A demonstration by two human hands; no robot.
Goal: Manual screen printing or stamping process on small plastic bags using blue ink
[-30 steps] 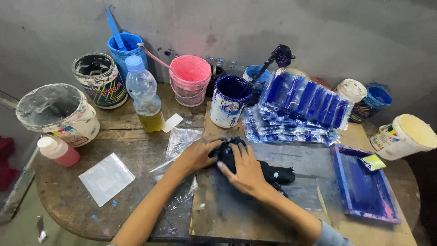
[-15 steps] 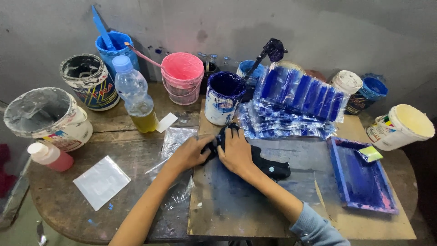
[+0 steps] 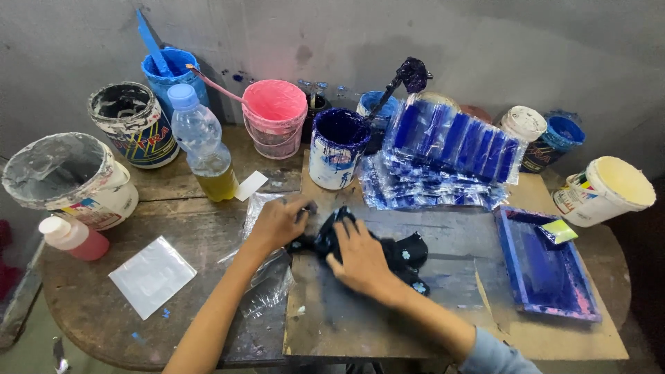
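Note:
A dark, ink-stained cloth [image 3: 402, 253] lies bunched on a blue-smeared board [image 3: 443, 298] in the middle of the table. My left hand [image 3: 277, 223] grips the cloth's left end between fingers and thumb. My right hand [image 3: 359, 257] lies flat on the cloth's middle, fingers spread, pressing it down. Clear plastic bags [image 3: 267, 277] lie crumpled under my left forearm. Just beyond the cloth stands a white bucket of dark blue ink [image 3: 337, 147].
Stacked blue-filled plastic packets [image 3: 443, 156] lie behind the board. A blue tray [image 3: 544, 266] sits at right. A pink bucket [image 3: 276, 114], a bottle of yellow liquid [image 3: 204, 149], several paint buckets [image 3: 66, 180] and a white sheet [image 3: 152, 275] surround the work area.
The cloth and both hands have shifted slightly toward me on the board. My left hand has closed on the cloth's left end while my right hand stays pressed on it.

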